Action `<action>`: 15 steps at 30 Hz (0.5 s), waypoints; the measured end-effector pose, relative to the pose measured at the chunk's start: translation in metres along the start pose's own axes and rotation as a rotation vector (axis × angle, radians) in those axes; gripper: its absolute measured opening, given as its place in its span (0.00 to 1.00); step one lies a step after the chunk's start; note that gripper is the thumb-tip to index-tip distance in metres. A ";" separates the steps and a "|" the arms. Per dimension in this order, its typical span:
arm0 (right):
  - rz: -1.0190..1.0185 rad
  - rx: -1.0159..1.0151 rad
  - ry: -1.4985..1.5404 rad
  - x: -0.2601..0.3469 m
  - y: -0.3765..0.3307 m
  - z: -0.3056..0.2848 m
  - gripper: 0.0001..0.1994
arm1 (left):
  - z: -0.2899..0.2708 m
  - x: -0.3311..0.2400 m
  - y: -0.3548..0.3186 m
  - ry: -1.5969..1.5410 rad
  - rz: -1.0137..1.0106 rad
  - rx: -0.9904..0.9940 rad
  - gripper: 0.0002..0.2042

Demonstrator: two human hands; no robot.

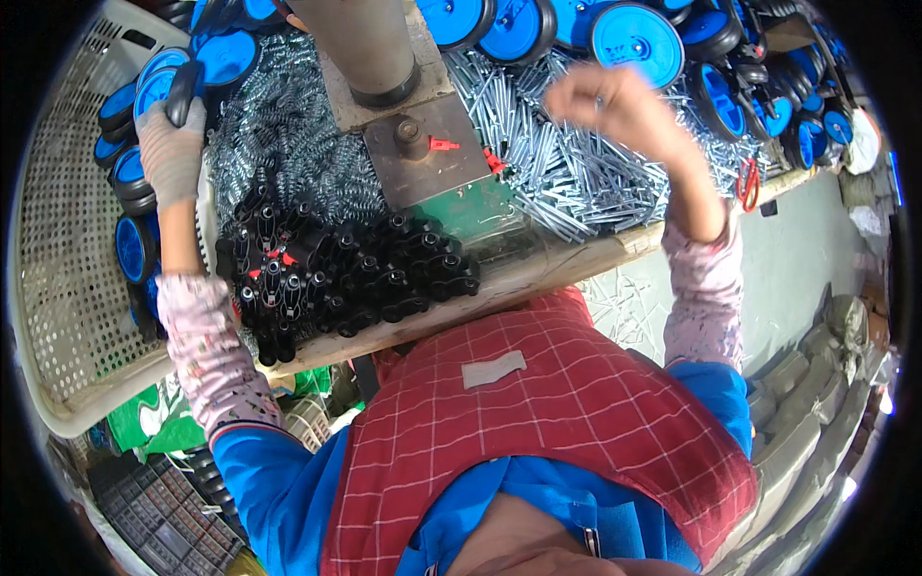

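Note:
My left hand (173, 152), in a pale knitted glove, is closed around a small black-tyred wheel (185, 94) beside other blue-hubbed wheels. My right hand (615, 108), bare and smeared by motion, hovers above a heap of long silver metal pins (586, 187), close to a large blue wheel (636, 44). Whether its fingers hold a pin is unclear. Between my hands stands a metal press post (365, 43) over a steel block with a round peg (410, 134). Small red plastic pieces (443, 144) lie on that block.
Coil springs (288, 125) are heaped left of the post. Several black plastic caster brackets (370, 269) crowd the bench's near edge (538, 264). A perforated cream basket (67, 240) with wheels stands at left. Red-handled scissors (748, 184) lie at right. Pins are scattered on the floor (624, 302).

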State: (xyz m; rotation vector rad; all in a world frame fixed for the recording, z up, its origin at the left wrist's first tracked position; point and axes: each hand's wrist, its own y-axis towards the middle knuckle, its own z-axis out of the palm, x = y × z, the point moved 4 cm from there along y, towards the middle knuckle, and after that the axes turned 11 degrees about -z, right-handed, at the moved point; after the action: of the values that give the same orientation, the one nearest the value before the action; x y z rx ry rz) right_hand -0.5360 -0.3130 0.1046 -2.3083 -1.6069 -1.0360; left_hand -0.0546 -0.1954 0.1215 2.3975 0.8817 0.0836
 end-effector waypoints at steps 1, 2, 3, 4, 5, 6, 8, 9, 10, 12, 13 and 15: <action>-0.002 0.051 -0.031 -0.008 -0.019 0.022 0.04 | -0.025 -0.020 -0.018 -0.170 0.059 -0.069 0.22; 0.033 0.116 -0.122 -0.017 -0.036 0.041 0.03 | -0.051 -0.036 -0.044 -0.341 0.154 -0.136 0.19; 0.049 0.155 -0.245 -0.026 -0.055 0.057 0.03 | -0.063 -0.046 -0.064 -0.466 0.007 0.101 0.17; 0.045 0.166 -0.368 -0.024 -0.063 0.068 0.04 | -0.069 -0.046 -0.089 -0.575 -0.095 0.250 0.17; 0.047 0.172 -0.495 -0.023 -0.068 0.074 0.05 | -0.073 -0.053 -0.118 -0.704 -0.156 0.316 0.18; 0.002 0.133 -0.474 -0.024 -0.069 0.075 0.06 | -0.072 -0.061 -0.147 -0.835 -0.225 0.397 0.20; -0.093 0.061 -0.431 -0.027 -0.071 0.072 0.07 | -0.064 -0.077 -0.198 -1.069 -0.385 0.583 0.23; -0.115 -0.032 -0.302 -0.026 -0.069 0.069 0.07 | -0.053 -0.086 -0.218 -1.139 -0.524 0.797 0.30; -0.016 -0.141 -0.180 -0.024 -0.064 0.066 0.06 | -0.054 -0.110 -0.234 -1.520 -0.638 0.900 0.25; 0.275 -0.306 0.178 -0.013 -0.060 0.061 0.06 | -0.047 -0.129 -0.252 -1.553 -0.602 1.009 0.24; 0.193 -0.487 0.564 0.000 -0.055 0.064 0.10 | -0.044 -0.136 -0.257 -1.510 -0.583 1.077 0.28; 0.086 -0.557 0.778 0.032 -0.041 0.066 0.13 | -0.051 -0.153 -0.259 -1.614 -0.563 1.075 0.28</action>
State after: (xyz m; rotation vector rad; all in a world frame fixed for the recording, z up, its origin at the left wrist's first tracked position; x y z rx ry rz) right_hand -0.5352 -0.2394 0.0642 -1.7831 -0.9703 -2.2038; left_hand -0.3355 -0.1044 0.0444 1.7546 0.6570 -2.5725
